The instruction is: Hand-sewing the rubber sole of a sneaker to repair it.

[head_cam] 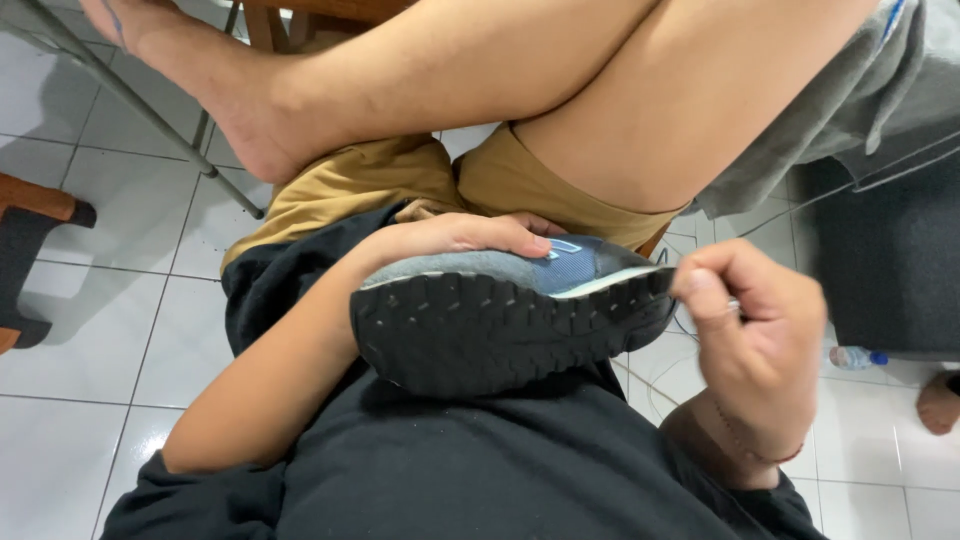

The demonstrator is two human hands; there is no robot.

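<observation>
left hand (455, 238) grips shoe (500, 325) sole-up — right hand (755, 335) pinches needle (733, 306)

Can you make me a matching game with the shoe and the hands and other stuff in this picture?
Things:
1. shoe
2. left hand
3. right hand
4. plastic bottle

Where or how:
A. lying on the white floor tiles
B. held sideways, black sole facing the camera
C. resting on top of the shoe
D. fingers pinched together beside the shoe's end

Pairs: 1-B, 2-C, 3-D, 4-A
</observation>
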